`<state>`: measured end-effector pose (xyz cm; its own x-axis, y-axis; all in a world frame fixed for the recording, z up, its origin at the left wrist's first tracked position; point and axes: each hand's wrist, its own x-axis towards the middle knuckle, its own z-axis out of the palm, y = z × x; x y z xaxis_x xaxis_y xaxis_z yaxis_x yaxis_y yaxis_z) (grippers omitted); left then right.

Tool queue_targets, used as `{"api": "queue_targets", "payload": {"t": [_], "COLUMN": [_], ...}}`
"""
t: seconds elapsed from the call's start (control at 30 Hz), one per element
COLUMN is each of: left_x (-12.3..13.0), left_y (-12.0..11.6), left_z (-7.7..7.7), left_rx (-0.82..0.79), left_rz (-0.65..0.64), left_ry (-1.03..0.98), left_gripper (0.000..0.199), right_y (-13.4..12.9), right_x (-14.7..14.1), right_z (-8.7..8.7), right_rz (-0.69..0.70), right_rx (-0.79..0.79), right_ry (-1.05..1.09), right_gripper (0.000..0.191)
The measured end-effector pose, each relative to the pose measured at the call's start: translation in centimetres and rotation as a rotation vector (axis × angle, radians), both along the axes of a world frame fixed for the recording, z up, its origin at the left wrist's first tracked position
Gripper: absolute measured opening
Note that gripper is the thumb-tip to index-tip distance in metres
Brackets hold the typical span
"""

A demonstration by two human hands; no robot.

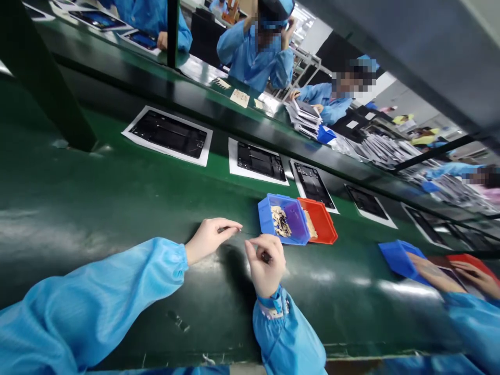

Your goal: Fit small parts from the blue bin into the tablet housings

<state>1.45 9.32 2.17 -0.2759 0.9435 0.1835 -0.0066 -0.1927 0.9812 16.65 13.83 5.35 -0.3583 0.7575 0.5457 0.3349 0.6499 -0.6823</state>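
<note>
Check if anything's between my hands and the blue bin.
Nothing visible does; only the green bench lies between the right hand and the blue bin, with the left hand farther back.

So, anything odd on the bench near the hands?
One thing: a small dark loose fragment lies alone on the glossy green assembly bench, just past the light-blue left sleeve, away from the blue plastic bin. Too small to identify; possibly a stray part.

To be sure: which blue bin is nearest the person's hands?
The blue bin with gold-coloured pieces, beside the red bin; the other lies under a co-worker's hand.
</note>
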Motion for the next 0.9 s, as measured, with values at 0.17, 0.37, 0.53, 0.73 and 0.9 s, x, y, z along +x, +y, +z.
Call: {"api": "queue_targets", "payload": {"t": [0.17,0.37,0.53,0.73,0.9], "left_x": [0.1,0.2,0.3,0.3,0.6], "left_y": [-0.1,-0.5,-0.9,-1.1,-1.1], "left_z": [0.1,0.5,0.6,0.8,0.8], "left_rx": [-0.051,-0.026,0.033,0.026,0.026], "left_rz": [0.025,0.003,0.005,0.022,0.026], "left_ry": [-0.038,0.02,0.122,0.191,0.2], "left_gripper": [0.021,0.013,0.012,0.012,0.01], "right_y": [-0.6,-0.1,0.1,-0.5,1.5], "right_x": [0.4,-0.1,-0.2,-0.5,0.7], "right_z": [-0.2,-0.3,-0.3,-0.8,0.2], "right_rz": [-0.021,0.053,0.049,0.046,-0.133], "right_rx": [0.245,0.243,-0.036,-0.206,-0.14], "right_ry": [-0.018,-0.147,-0.186,-0.12,-0.072], "right_gripper": [0.024,0.023,0.016,0.016,0.024]}}
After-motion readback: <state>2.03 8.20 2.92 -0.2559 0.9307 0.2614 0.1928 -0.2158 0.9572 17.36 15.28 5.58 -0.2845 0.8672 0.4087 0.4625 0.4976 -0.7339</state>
